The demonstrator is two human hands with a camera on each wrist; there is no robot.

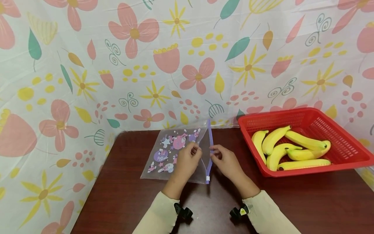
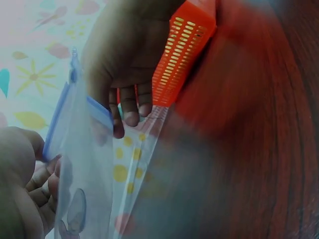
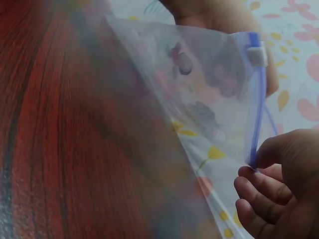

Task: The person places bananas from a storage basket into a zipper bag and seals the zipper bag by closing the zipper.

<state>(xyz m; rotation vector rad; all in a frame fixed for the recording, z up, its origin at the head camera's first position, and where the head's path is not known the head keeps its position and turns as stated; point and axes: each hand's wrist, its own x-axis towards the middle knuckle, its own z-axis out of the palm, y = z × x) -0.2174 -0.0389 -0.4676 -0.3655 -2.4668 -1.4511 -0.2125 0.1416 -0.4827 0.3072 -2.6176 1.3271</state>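
Observation:
A clear zip bag (image 1: 181,141) with pink and purple cartoon prints is held up on its side above the dark table. Along its right edge runs a purple zip strip (image 1: 211,139), with a white slider (image 1: 207,178) at the near end. The mouth is parted in the middle. My left hand (image 1: 187,159) pinches one lip of the mouth, fingertips bent in against the film. Opposite it, my right hand (image 1: 227,161) pinches the other lip at the purple strip; the right wrist view shows its thumb and fingers (image 3: 264,191) on that strip.
At the right stands a red perforated basket (image 1: 315,170) holding several yellow bananas (image 1: 305,154). Behind and to the left hangs a white cloth (image 1: 140,81) with flower prints, meeting the back edge of the brown wooden table (image 1: 117,195).

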